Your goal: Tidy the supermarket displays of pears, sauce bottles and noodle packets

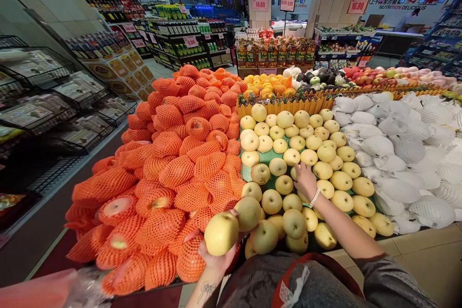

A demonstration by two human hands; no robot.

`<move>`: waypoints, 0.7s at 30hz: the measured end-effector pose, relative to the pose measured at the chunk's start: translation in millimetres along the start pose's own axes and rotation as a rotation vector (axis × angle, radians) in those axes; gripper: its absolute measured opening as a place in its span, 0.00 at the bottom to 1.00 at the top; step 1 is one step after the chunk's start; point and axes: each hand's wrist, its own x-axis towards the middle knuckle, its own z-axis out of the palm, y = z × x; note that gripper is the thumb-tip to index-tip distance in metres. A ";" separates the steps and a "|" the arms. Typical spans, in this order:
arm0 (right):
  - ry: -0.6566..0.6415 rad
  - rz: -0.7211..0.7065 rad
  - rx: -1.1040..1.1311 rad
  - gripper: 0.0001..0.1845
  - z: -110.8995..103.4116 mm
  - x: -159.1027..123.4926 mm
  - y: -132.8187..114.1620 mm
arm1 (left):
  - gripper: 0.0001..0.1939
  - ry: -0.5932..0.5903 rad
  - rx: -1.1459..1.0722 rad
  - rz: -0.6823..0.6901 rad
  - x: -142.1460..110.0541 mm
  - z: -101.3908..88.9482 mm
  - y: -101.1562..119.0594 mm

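My left hand [218, 256] is closed around a yellow-green round pear [221, 234], held low at the front, over the edge of the orange-netted fruit. Another round pear [247, 212] sits right beside its thumb; whether the hand also grips that one I cannot tell. My right hand [305, 181], with a pale bracelet at the wrist, reaches into the middle of the pear display. Its fingers curl over a partly hidden pear [293, 173]. Loose pears surround it on a green liner [267, 156], which shows through gaps between them.
Fruit in orange foam nets [173, 173] is heaped to the left, and fruit in white foam nets [407, 154] to the right. A low yellow fence [281, 107] edges the back of the pears. Black wire racks [46, 101] stand at far left, with bottled oil [274, 53] behind.
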 end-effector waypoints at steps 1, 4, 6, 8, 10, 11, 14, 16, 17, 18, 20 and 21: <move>0.017 0.017 -0.006 0.30 3.7 1.1 -3.0 | 0.39 0.014 -0.001 0.011 0.8 -2.7 -0.7; 0.062 0.037 -0.029 0.27 7.5 -0.1 -4.3 | 0.38 0.020 -0.020 0.036 4.4 -13.5 -2.9; 0.106 0.052 -0.040 0.24 7.3 -2.1 -2.9 | 0.37 -0.013 -0.033 0.029 6.4 -20.1 -3.5; 0.162 0.099 -0.049 0.23 7.1 -2.8 -2.0 | 0.35 -0.042 -0.025 0.029 6.8 -23.5 -3.0; 0.171 0.126 -0.031 0.22 6.0 -1.7 0.9 | 0.34 -0.071 -0.015 0.036 5.0 -22.6 -1.6; 0.152 0.119 -0.002 0.22 4.4 -1.1 4.6 | 0.33 -0.085 -0.017 0.041 3.4 -20.7 -0.8; 0.097 0.052 0.189 0.24 -6.3 -6.5 29.0 | 0.33 -0.107 -0.030 0.048 -2.4 -12.9 1.5; 0.125 0.023 0.356 0.28 -15.7 -21.1 52.2 | 0.33 -0.095 -0.042 0.049 -5.2 -8.8 2.6; 0.139 0.016 0.418 0.30 -19.4 -31.4 63.1 | 0.32 -0.090 -0.053 0.050 -6.0 -7.6 3.0; 0.134 0.012 0.450 0.31 -21.7 -42.8 72.3 | 0.31 -0.086 -0.069 0.055 -6.1 -7.3 3.3; 0.067 -0.010 0.426 0.32 -20.7 -64.4 83.4 | 0.29 -0.081 -0.088 0.065 -5.0 -8.4 3.5; 0.027 -0.028 0.384 0.32 -17.6 -72.6 85.2 | 0.28 -0.080 -0.084 0.061 -3.9 -9.7 3.4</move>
